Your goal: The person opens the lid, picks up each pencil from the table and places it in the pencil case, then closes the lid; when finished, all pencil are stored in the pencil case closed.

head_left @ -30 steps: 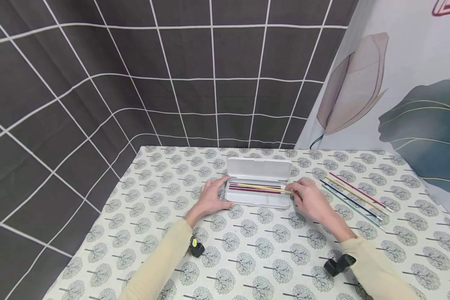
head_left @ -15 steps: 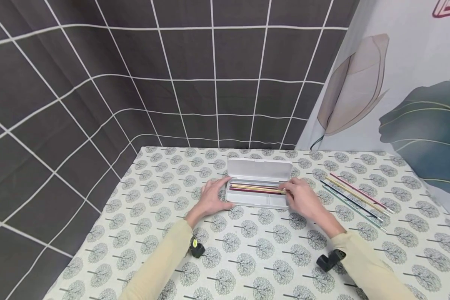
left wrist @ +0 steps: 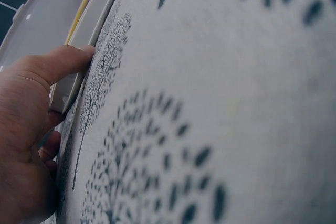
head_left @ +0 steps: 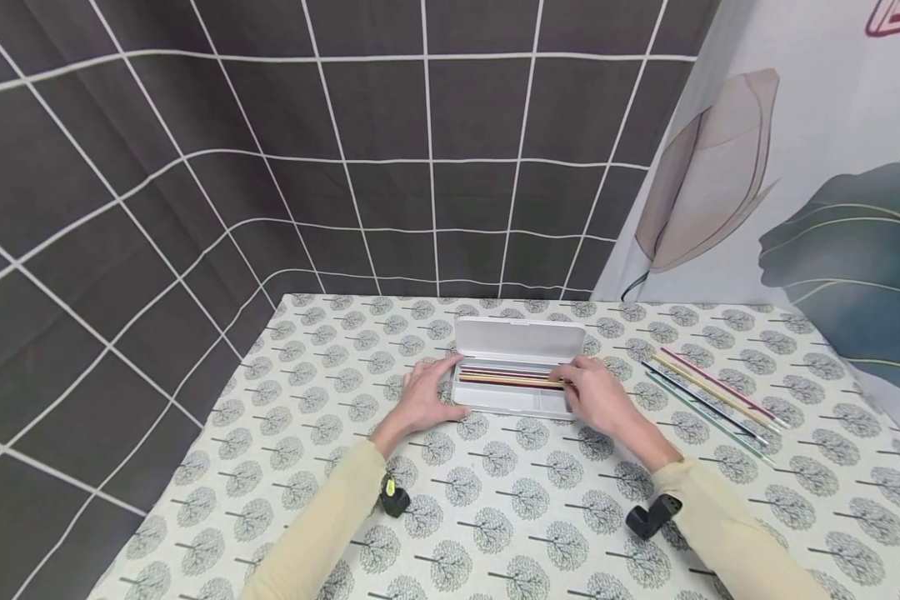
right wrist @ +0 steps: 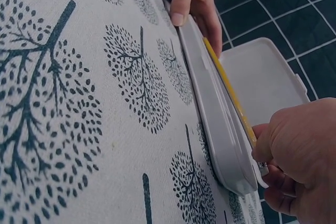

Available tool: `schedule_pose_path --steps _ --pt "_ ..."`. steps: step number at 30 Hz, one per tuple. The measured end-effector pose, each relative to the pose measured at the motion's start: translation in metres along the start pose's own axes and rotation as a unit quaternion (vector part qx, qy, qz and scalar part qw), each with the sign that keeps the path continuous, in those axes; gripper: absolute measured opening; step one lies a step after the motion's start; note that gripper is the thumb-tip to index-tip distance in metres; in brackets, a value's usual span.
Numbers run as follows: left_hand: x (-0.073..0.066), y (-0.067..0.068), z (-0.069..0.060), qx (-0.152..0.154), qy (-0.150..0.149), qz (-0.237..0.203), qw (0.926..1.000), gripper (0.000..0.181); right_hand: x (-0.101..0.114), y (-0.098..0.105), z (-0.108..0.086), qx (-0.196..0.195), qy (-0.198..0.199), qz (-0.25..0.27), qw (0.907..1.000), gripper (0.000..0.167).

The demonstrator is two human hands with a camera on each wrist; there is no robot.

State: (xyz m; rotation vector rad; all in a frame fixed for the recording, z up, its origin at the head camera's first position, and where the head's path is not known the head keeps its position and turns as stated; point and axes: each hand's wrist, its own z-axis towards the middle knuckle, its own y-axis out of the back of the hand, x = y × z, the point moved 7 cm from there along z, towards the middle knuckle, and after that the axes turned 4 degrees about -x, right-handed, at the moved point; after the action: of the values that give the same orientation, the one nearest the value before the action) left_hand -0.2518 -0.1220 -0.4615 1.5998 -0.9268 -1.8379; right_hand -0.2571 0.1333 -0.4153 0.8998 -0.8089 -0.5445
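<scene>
A white pencil case (head_left: 498,399) lies on the table with its lid (head_left: 520,337) raised at the back. My left hand (head_left: 422,395) grips its left end, the thumb (left wrist: 73,59) against the near wall in the left wrist view and a finger at the back corner. My right hand (head_left: 600,398), at the case's right end, pinches a yellow pencil (right wrist: 231,90) near one end. That pencil lies lengthwise along the case, over or beside several others, dark red ones among them. Part of its right end is hidden by my fingers.
To the right, several pencils lie side by side at a slant: a red pencil (head_left: 720,384), a yellow pencil (head_left: 708,385), a black pencil (head_left: 705,402) and a green pencil (head_left: 707,417). A tree-print cloth (head_left: 495,529) covers the table; a dark gridded curtain (head_left: 465,192) hangs behind it.
My right hand has moved left with the yellow pencil, from beyond the case's right end to over it. The pencil has gone from slanted to lengthwise in the case. My left hand stays put.
</scene>
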Motion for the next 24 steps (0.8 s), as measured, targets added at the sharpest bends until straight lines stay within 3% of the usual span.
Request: schedule_pose_path --steps 15,24 --pt "0.0019 -0.0013 0.0005 -0.002 0.003 -0.002 1.0 0.099 0.0028 -0.0029 0.0017 0.001 0.006 -0.003 1.0 0.029" --pt "0.0031 -0.002 0.0008 -0.003 0.004 -0.004 1.0 0.099 -0.0031 0.0064 -0.0027 -0.01 -0.036 0.039 0.9985 0.024"
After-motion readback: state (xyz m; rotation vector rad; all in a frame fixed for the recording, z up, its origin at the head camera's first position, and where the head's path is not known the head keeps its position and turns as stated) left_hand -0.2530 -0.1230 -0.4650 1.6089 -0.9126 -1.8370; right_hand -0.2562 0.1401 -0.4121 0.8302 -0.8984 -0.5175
